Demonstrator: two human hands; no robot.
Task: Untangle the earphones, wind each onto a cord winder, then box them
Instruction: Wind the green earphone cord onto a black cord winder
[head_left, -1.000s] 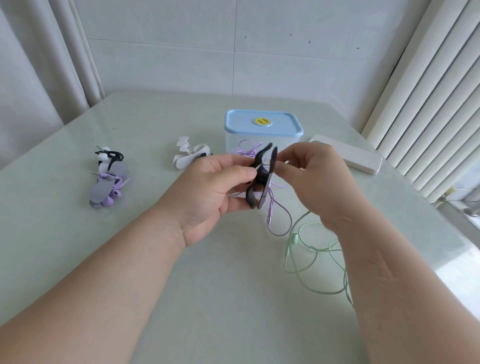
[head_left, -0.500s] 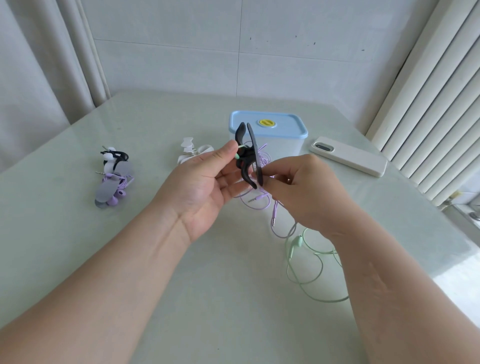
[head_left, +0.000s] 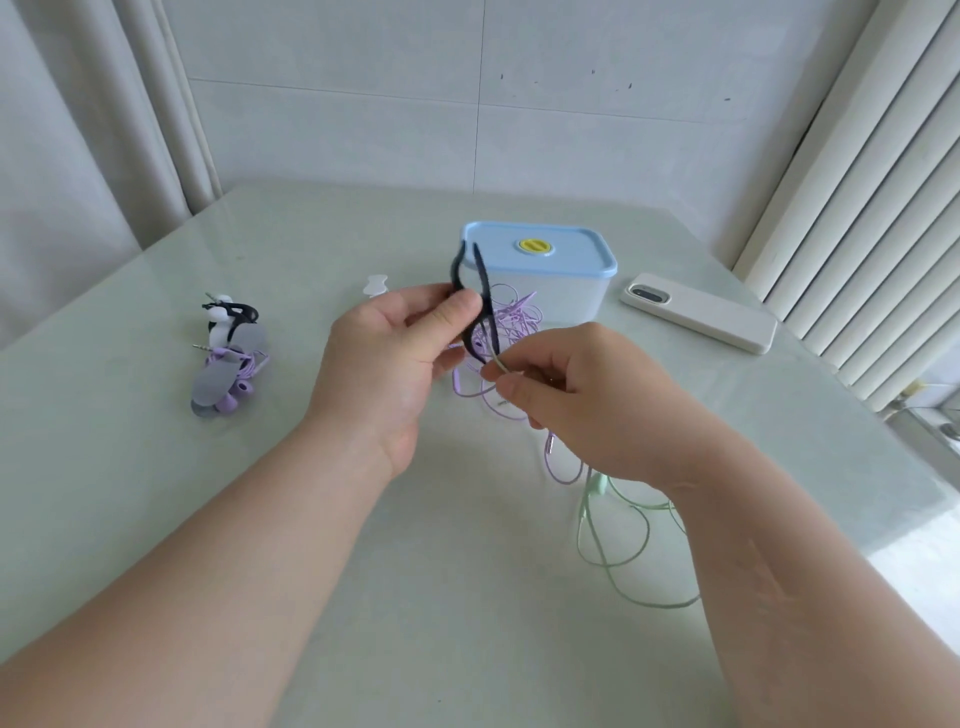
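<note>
The black winder (head_left: 480, 306) now stands upright in left hand (head_left: 395, 358) fingers; right hand (head_left: 582, 384) fingers pinch the green cord (head_left: 596, 487), ready to wind

1. The black winder (head_left: 470, 306) is plain matte black.
2. The box (head_left: 566, 296) has a translucent whitish body, a light blue lid (head_left: 576, 257) and a yellow disc (head_left: 533, 245).
3. The purple cord (head_left: 511, 322) is pale lilac.
4. The green cord (head_left: 597, 486) is mint green.
5. The phone (head_left: 698, 312) is creamy white with a dark camera strip.
6. The table (head_left: 467, 571) is glossy pale green.
7. The grey winder (head_left: 223, 379) carries lilac earphones (head_left: 234, 400).
8. The white earphones (head_left: 221, 312) sit in a second black clip (head_left: 241, 312).
9. The white winder (head_left: 376, 285) is plain.
10. The wall (head_left: 571, 130) is white tile, the curtain (head_left: 78, 156) off-white, and the blinds (head_left: 857, 208) are cream.
</note>
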